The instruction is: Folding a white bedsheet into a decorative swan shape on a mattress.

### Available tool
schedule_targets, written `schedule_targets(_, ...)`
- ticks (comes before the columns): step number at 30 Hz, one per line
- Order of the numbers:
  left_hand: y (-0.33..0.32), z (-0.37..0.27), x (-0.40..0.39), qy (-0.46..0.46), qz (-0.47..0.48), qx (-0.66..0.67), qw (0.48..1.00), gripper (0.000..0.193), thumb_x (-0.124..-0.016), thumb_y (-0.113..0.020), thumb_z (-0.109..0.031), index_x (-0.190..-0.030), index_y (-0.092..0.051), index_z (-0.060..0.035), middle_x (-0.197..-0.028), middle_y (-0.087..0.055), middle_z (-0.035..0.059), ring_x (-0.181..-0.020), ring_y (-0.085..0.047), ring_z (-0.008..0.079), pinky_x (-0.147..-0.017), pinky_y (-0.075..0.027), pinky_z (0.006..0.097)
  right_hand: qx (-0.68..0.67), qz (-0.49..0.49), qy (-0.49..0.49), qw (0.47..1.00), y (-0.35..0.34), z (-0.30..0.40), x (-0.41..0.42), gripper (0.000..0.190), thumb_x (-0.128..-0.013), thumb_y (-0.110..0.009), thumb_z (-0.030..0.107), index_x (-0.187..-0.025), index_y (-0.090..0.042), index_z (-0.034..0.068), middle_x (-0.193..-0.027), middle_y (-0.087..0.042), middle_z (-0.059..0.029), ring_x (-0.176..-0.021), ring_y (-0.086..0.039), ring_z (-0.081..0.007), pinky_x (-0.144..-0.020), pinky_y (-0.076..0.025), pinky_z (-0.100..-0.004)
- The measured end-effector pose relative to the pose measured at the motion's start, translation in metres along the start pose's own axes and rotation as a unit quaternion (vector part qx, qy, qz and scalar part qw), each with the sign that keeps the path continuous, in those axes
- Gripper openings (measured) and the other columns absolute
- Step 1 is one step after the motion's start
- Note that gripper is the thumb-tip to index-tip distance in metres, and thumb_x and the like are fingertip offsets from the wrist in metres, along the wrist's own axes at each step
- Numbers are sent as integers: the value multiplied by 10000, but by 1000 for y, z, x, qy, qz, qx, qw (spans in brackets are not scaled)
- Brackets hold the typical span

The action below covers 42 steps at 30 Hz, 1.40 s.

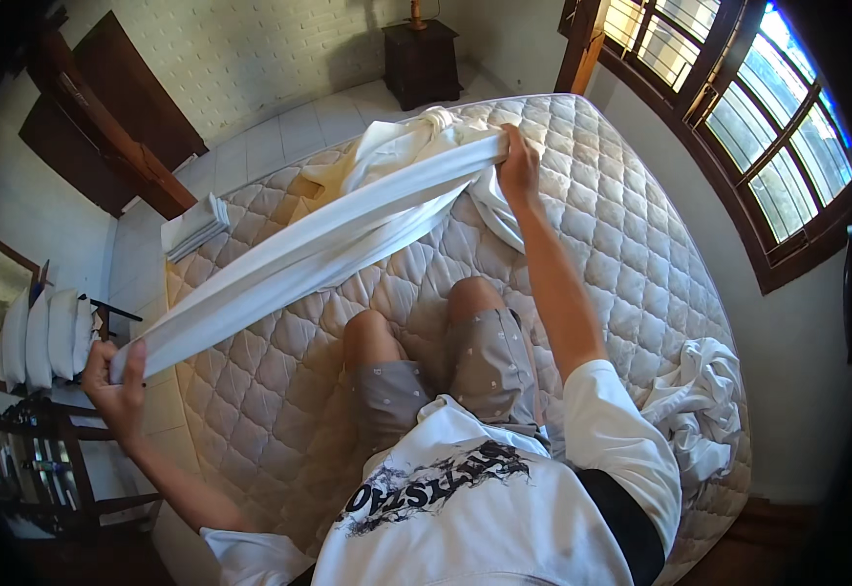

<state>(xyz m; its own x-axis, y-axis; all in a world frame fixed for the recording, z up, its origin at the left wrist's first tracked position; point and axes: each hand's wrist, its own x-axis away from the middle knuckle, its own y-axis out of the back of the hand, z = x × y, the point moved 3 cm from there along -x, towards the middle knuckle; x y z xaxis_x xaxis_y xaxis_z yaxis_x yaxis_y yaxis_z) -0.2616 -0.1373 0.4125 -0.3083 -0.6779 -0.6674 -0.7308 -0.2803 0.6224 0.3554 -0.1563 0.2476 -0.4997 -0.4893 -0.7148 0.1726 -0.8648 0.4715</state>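
Note:
A white sheet is stretched slantwise above a quilted mattress, on which I kneel. My left hand grips its near-left end, out past the mattress's left edge. At the far end, my right hand is closed around a folded edge of the same cloth, over the mattress's upper middle. Below and behind the taut strip the rest of the cloth hangs in loose folds. A bunched, cream-coloured part of cloth lies on the mattress beyond it; whether that is one piece with the sheet, I cannot tell.
Folded white cloths lie at the mattress's left corner, and a crumpled white cloth at its right side. White pillows stand at far left near dark wooden furniture. A dark nightstand stands beyond the bed; a barred window is on the right.

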Motion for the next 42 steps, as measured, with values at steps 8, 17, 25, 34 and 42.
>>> schedule_targets(8, 59, 93, 22, 64, -91, -112, 987, 405, -988, -652, -313, -744, -461, -52, -677, -390, -14, -635, -323, 120, -601, -316, 257, 34, -35, -23, 999, 35, -30, -17, 464, -812, -611, -61, -1255, -608, 75, -1059, -731, -161, -953, -680, -380, -826, -522, -431)
schedule_targets(17, 104, 221, 73, 194, -157, -248, 936, 491, -1009, -593, -442, -802, -549, 1, -687, -482, 54, -641, -409, 178, -647, -405, 310, 5, -96, -105, 990, 46, -87, -13, 404, -793, -571, -85, -1136, -696, 88, -1052, -738, -110, -950, -680, -327, -873, -521, -379)
schedule_targets(25, 85, 282, 100, 225, -145, -251, 930, 606, -1012, -521, -550, -850, -579, 31, -727, -571, 145, -649, -466, 275, -706, -454, 394, -13, -76, -88, 993, 73, -113, -17, 417, -813, -518, -43, -1136, -736, 107, -1081, -751, -65, -983, -686, -276, -900, -520, -343)
schedule_targets(34, 74, 280, 112, 350, -110, -276, 888, 638, -1010, -451, -599, -1046, -680, -5, -999, -704, 210, -845, -636, 401, -812, -485, 445, -75, -258, -208, 941, 117, -130, -30, 357, -870, -468, -40, -1109, -721, 39, -966, -746, -84, -929, -689, -229, -852, -531, -313)
schedule_targets(42, 78, 322, 169, 330, -101, -269, 899, 610, -1037, -417, -545, -1167, -673, -7, -1107, -708, 195, -922, -662, 412, -835, -500, 451, -467, -221, -188, 835, 144, -105, -39, 303, -890, -478, -26, -1117, -677, -6, -1041, -699, -117, -920, -626, -193, -843, -494, -281)
